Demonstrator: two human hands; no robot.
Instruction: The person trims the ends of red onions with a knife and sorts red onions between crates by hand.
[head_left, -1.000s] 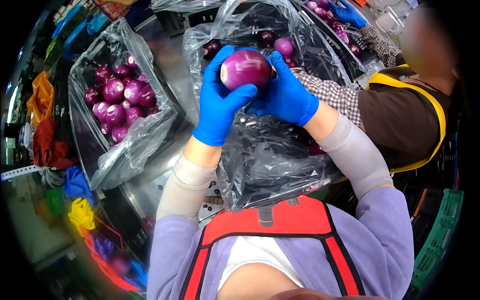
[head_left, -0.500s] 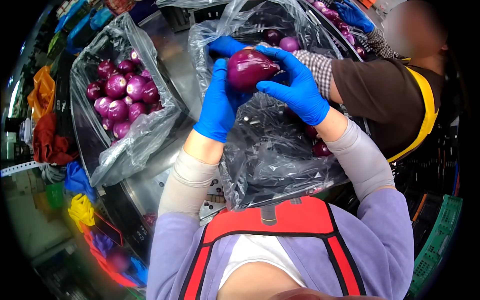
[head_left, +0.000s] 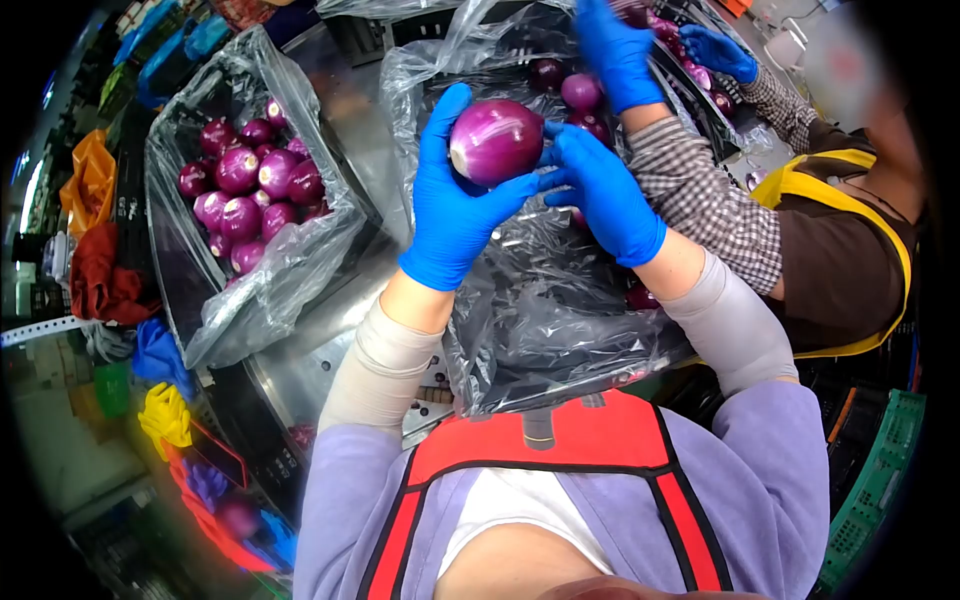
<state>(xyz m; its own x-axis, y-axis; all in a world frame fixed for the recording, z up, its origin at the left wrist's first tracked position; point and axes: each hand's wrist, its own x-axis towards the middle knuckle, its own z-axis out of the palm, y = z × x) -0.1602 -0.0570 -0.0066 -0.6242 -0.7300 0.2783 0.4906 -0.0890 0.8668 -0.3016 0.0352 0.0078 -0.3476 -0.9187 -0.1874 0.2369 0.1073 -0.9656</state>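
Observation:
A large peeled red onion [head_left: 497, 142] rests in my left hand [head_left: 452, 205], whose blue-gloved fingers and thumb wrap round it, the pale root end facing left. My right hand [head_left: 608, 195], gloved in blue too, is at the onion's right end with fingers bent; whether its fingertips press on the onion is hard to tell. Both hands are above a black crate lined with clear plastic [head_left: 560, 330]. Several onions [head_left: 582, 92] lie in the far part of that crate, and one [head_left: 641, 296] shows under my right wrist.
At left stands another plastic-lined crate [head_left: 270, 310] with several red onions [head_left: 240, 171]. On the right a co-worker in blue gloves [head_left: 618, 60] and checkered sleeves [head_left: 690, 190] reaches over the crate's far right. A green crate [head_left: 872, 490] is at the lower right.
The onion has turned in my hands, from its pointed end facing right to its root end facing left. The co-worker's near hand has pulled back from behind my hands towards the upper right.

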